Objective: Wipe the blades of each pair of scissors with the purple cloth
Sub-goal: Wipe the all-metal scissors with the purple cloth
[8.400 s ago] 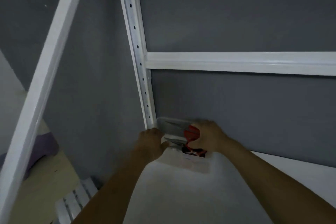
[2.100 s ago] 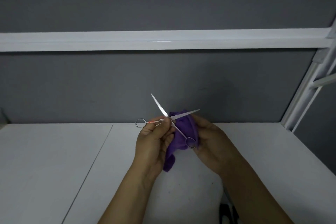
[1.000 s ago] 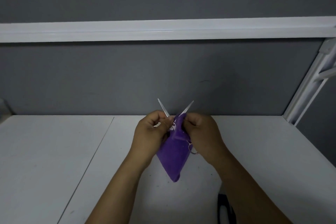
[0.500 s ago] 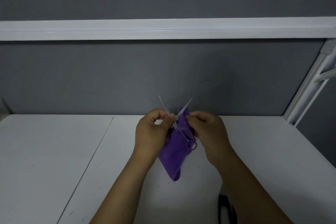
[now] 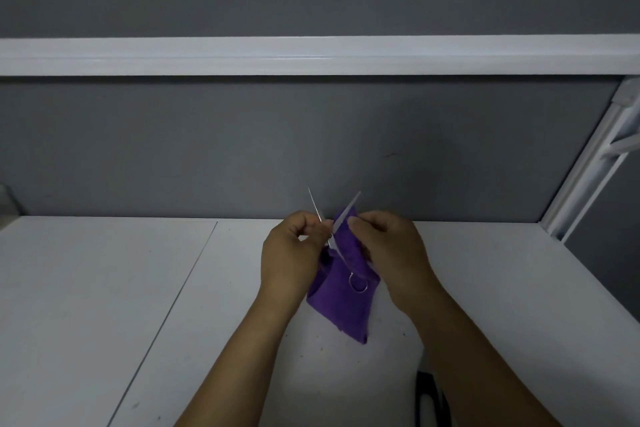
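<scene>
Thin silver scissors [image 5: 337, 236] are held spread apart above the white shelf, their two blades pointing up toward the grey wall. My left hand [image 5: 292, 255] grips the scissors near the pivot. My right hand [image 5: 389, 253] pinches the purple cloth [image 5: 341, 305] against the right blade. The cloth hangs down between my hands, and one finger ring [image 5: 357, 283] of the scissors lies against it. The other ring is hidden behind my left hand.
The white shelf board [image 5: 104, 305] runs left and right, with a seam line left of my hands. A white rail [image 5: 311, 54] crosses the wall above. A white upright post [image 5: 588, 167] stands at the right. A dark object [image 5: 429, 395] lies beside my right forearm.
The cloth under my right fingers has slid a little up the right blade, and the hanging ring has dropped slightly. My left hand holds steady.
</scene>
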